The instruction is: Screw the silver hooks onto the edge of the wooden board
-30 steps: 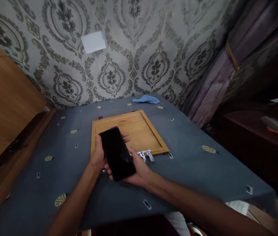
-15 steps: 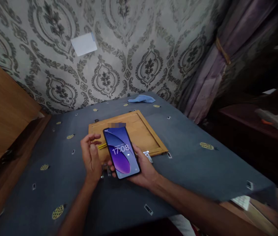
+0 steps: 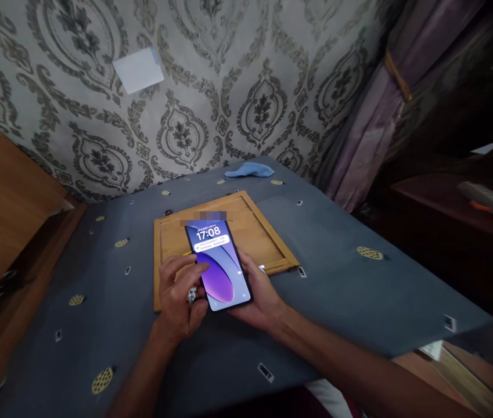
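A smartphone (image 3: pixel 224 281) with a lit purple lock screen reading 17:08 rests in my right hand (image 3: pixel 263 299), tilted toward me. My right hand is closed around its right edge and back. At the phone's left side is my left hand (image 3: pixel 180 296), its fingers bent but apart and holding nothing. One fingertip is over the screen's left part; I cannot tell whether it touches. Behind the phone lies a framed wooden panel (image 3: pixel 267 232), partly covered by the phone and hands. A small shiny metal piece (image 3: pixel 192 295) shows between my left fingers.
A blue cloth (image 3: pixel 250 169) lies at the far edge of the table, which has a grey-blue patterned tablecloth (image 3: pixel 337 290). A wooden cabinet (image 3: pixel 6 215) stands at left, and a tied purple curtain (image 3: pixel 372 128) hangs at right. White paper (image 3: pixel 139 71) is on the wall.
My left hand has moved right, bringing its fingers over the phone's left edge. The clock on the screen has shifted up and a notification bubble now shows. The view has moved slightly.
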